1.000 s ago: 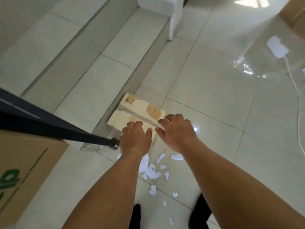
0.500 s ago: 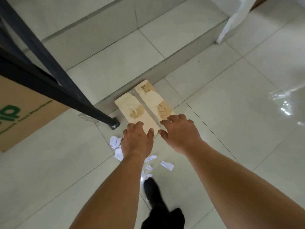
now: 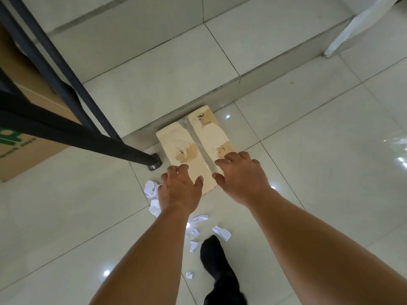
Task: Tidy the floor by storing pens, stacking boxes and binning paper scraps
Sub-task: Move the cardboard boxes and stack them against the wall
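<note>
One flat pale box [image 3: 187, 140], taped lengthwise, brown-stained

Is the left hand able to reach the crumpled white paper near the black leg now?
Probably yes. The left hand is open right beside the crumpled paper, with nothing lying between; the black leg stands beyond it, not over it.

We stretch both bare forearms forward and down, side by side. Our left hand [image 3: 179, 190] lies palm down, fingers loosely bent and a little spread, thumb out to the right. Our right hand [image 3: 241, 177] mirrors it slightly further ahead, thumb pointing left; the thumbs are near but apart, both hands unclenched
</note>
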